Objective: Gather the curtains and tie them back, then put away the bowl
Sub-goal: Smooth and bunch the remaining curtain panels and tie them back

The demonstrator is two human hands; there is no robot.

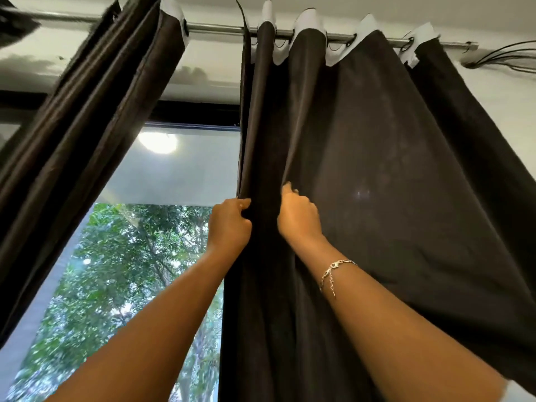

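A dark brown curtain (377, 169) hangs from a metal rod (217, 28) on the right, spread wide with a few folds at its left edge. My left hand (229, 224) grips that left edge of the curtain, fingers curled round the fabric. My right hand (297, 214) pinches a fold of the same curtain just to the right, a bracelet on its wrist. A second dark curtain (87, 126) hangs bunched at the upper left. No bowl is in view.
Between the curtains a window (130, 271) shows green trees, with a pale roller blind (179, 169) lowered over its upper part. Loose black cables (499, 59) hang at the rod's right end. The white ceiling sits close above the rod.
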